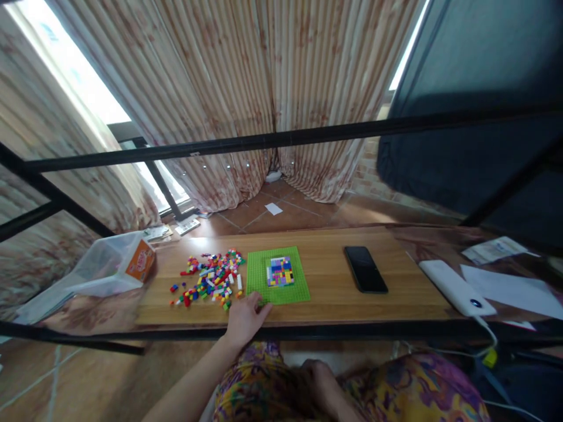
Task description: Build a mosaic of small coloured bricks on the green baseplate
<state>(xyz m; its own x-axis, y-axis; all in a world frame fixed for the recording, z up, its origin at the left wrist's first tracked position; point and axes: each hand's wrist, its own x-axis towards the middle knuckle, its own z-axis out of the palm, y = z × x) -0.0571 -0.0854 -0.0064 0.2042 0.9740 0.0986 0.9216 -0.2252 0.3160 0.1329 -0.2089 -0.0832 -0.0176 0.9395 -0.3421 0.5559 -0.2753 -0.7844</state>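
My left hand (247, 319) rests at the near left corner of a green studded baseplate (301, 287), thumb apart from its bent fingers. The fingertips lie over the plate's edge; no brick shows clearly in them. On the middle of the plate sits a squarish build of small bricks (280, 272) in purple, blue, yellow, red and other colours. Left of the plate spreads a loose heap of small coloured building bricks (215, 278). Down in my lap, against patterned clothing, is my right hand (321, 378), blurred and in shadow, its fingers not clearly visible.
A black phone (366, 269) lies right of the baseplate on the wooden board (325, 246). Farther right are a white power bank (457, 287) with a cable and some papers (510, 287). A clear plastic box (109, 264) stands at the left. A dark bar (281, 139) crosses beyond the board.
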